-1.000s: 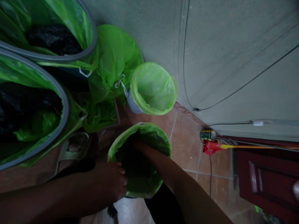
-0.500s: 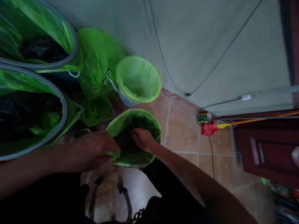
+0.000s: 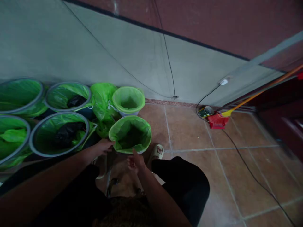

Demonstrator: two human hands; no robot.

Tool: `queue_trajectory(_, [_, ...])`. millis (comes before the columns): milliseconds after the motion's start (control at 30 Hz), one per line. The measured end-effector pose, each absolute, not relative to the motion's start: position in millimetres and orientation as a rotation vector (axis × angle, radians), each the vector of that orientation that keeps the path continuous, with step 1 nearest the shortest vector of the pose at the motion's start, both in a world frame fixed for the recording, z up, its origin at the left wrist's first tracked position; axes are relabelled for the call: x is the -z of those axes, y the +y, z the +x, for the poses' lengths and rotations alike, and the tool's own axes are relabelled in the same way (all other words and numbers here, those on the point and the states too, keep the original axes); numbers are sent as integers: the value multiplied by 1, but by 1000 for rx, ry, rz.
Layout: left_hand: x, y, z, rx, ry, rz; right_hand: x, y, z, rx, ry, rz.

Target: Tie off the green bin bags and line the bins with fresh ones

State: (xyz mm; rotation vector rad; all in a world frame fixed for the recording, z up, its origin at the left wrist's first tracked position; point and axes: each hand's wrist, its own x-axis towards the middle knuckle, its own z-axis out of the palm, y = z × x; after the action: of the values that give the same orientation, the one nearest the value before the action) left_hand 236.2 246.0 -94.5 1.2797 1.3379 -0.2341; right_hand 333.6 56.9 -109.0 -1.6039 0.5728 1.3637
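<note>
A small bin (image 3: pixel 146 136) lined with a green bin liner (image 3: pixel 118 130) stands on the floor in front of me, its mouth facing up. The liner is folded out over the rim. At the left side of that rim my left hand (image 3: pixel 105 147) is closed on the liner's edge. My right hand (image 3: pixel 135 161) is at the front rim, with its thumb up against the edge and its other fingers curled below. The liner's edge in the right fingers is dim. Just behind is a second small lined bin (image 3: pixel 129 109) against the wall.
Several large grey-rimmed bins (image 3: pixel 59 154) with green liners stand at the left, some holding black bags (image 3: pixel 68 134). A full green bag (image 3: pixel 101 97) leans by the wall. At right lie a red dustpan (image 3: pixel 217 120), a can (image 3: pixel 205 111) and a black cable (image 3: pixel 248 172).
My right hand has come out of the bin to its front rim. My left hand stays at the left rim. The view has tilted up and back, showing more bins and wall.
</note>
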Motion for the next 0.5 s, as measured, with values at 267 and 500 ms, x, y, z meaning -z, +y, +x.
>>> queue_trajectory(267, [98, 218, 235, -93, 1477, 1098, 117, 57, 333, -1194, 428, -1689])
queue_trajectory(500, [95, 208, 231, -131, 1512, 983, 120, 47, 334, -1222, 311, -1653])
